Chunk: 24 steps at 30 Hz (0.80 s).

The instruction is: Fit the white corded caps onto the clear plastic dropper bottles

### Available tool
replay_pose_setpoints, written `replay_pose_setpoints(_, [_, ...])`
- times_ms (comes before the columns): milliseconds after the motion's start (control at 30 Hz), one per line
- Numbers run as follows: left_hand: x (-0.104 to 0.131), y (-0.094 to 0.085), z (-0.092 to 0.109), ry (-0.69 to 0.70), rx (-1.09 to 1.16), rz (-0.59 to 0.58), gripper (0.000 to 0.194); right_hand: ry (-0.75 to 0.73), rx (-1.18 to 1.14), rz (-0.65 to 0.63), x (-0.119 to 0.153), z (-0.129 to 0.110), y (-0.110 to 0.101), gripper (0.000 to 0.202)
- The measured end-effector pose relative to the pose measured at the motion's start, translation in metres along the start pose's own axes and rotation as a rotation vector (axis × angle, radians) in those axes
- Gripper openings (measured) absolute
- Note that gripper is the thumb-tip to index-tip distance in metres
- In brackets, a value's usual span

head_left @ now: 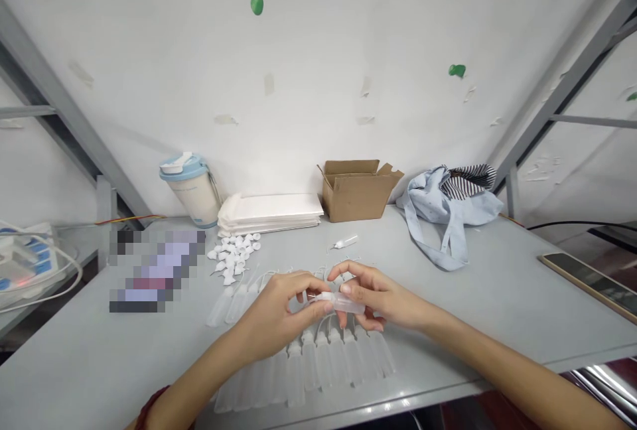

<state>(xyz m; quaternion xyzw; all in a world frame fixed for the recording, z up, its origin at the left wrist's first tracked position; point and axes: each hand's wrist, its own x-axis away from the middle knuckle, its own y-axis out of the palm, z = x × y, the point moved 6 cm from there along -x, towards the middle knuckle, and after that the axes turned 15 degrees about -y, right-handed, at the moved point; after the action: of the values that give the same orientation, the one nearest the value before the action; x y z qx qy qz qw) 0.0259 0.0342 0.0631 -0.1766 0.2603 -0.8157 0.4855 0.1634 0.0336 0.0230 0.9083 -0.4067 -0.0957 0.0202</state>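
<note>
A small translucent squeeze bottle (352, 304) with a white needle-tipped cap lies level between my two hands above the desk. My left hand (277, 310) pinches its cap end between thumb and fingers. Around the bottle's body the fingers and thumb of my right hand (381, 294) are closed. Beneath and in front of my hands lie rows of similar bottles (294, 377), several with thin tips, partly hidden by my hands. Loose white caps (233, 256) form a pile left of my hands. One more bottle (347, 242) rests alone behind them.
Along the wall stand a blue-lidded cup (192, 191), a stack of white padded envelopes (273, 211), an open cardboard box (358, 194) and a light blue cloth bag (448, 211). A blurred-out device (159, 271) lies left, a phone (592, 284) right. A power strip (30, 261) sits far left.
</note>
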Motion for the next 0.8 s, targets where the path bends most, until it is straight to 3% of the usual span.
replay_pose_setpoints(100, [0.001, 0.008, 0.001, -0.034, 0.033, -0.130, 0.020, 0.018, 0.057, -0.022, 0.002, 0.003, 0.003, 0.035])
replay_pose_setpoints(167, [0.001, 0.008, -0.001, -0.064, 0.060, -0.158, 0.020, -0.032, 0.174, -0.009, 0.004, 0.001, 0.002, 0.035])
replay_pose_setpoints(333, [-0.004, -0.003, -0.009, -0.146, 0.177, -0.014, 0.021, -0.528, 0.991, 0.079, 0.009, -0.026, 0.002, 0.029])
replay_pose_setpoints(433, [-0.005, -0.005, -0.012, -0.130, 0.267, 0.020, 0.019, -0.734, 1.272, 0.087, 0.014, -0.031, 0.007, 0.027])
replay_pose_setpoints(533, [-0.003, -0.004, -0.010, -0.018, 0.205, 0.079, 0.014, -0.766, 1.257, 0.086, 0.016, -0.032, 0.006, 0.026])
replay_pose_setpoints(667, [0.003, -0.003, -0.001, 0.258, 0.031, 0.246, 0.010, -0.594, 1.053, 0.110, 0.013, -0.032, 0.000, 0.023])
replay_pose_setpoints(733, [0.004, -0.003, 0.000, 0.292, 0.010, 0.271, 0.011, -0.524, 0.960, 0.135, 0.011, -0.031, -0.003, 0.024])
replay_pose_setpoints(800, [0.002, -0.002, -0.003, 0.216, 0.008, 0.236, 0.012, -0.502, 0.910, 0.150, 0.011, -0.032, -0.003, 0.025])
